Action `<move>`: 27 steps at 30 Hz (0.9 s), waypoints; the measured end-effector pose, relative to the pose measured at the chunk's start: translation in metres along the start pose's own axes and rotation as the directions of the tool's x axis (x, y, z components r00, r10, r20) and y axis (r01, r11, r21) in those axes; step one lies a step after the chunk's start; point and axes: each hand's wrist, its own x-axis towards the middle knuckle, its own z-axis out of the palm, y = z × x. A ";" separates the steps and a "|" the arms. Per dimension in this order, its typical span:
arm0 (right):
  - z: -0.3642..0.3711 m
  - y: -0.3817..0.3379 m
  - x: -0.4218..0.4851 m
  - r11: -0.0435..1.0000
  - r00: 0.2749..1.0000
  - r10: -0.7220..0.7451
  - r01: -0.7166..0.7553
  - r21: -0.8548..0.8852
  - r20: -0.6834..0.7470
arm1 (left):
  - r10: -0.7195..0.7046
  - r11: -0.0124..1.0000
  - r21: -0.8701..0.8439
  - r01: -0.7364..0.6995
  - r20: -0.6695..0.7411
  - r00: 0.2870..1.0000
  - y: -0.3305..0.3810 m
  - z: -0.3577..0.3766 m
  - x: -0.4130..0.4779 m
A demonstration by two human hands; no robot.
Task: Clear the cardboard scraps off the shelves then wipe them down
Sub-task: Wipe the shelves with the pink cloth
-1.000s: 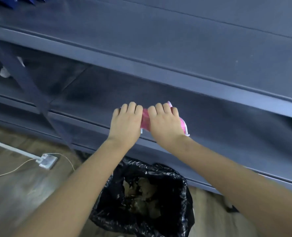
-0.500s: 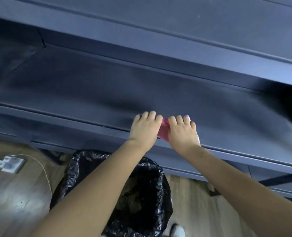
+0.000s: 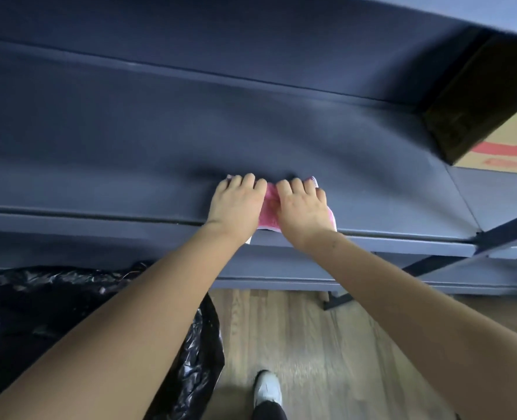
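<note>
Cloth (image 3: 268,207): pink with a white edge, lying on the shelf (image 3: 130,153) right at its front lip, with one corner hanging just over that lip.
Left hand (image 3: 236,204): palm down on the cloth's left part, fingers laid forward and pressing on it, not wrapped round it.
Right hand (image 3: 304,212): palm down on the cloth's right part, just beside the left hand, fingers likewise stretched out and pressing.
Shelf: dark blue-grey board, another board above it.
Box (image 3: 499,137): cardboard, on the shelf's far right, well apart from both hands.
Trash bag (image 3: 39,313): black, on the floor (image 3: 311,344) below the shelf's front lip, towards its left.
Brace (image 3: 478,241): dark bar slanting across the shelf's right end.
Shoe (image 3: 267,389): white, on the wood floor in front of the shelf.
</note>
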 end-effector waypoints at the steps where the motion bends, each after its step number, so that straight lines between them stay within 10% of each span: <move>1: 0.002 0.007 0.001 1.000 1.000 0.007 -0.007 0.016 0.000 | 0.001 1.000 -0.024 0.000 0.075 0.997 0.006 0.002 0.005; 27: 0.024 0.178 -0.022 0.929 0.971 0.237 -0.216 0.299 -0.035 | 0.230 0.953 -0.252 -0.167 0.244 0.942 0.166 0.015 0.057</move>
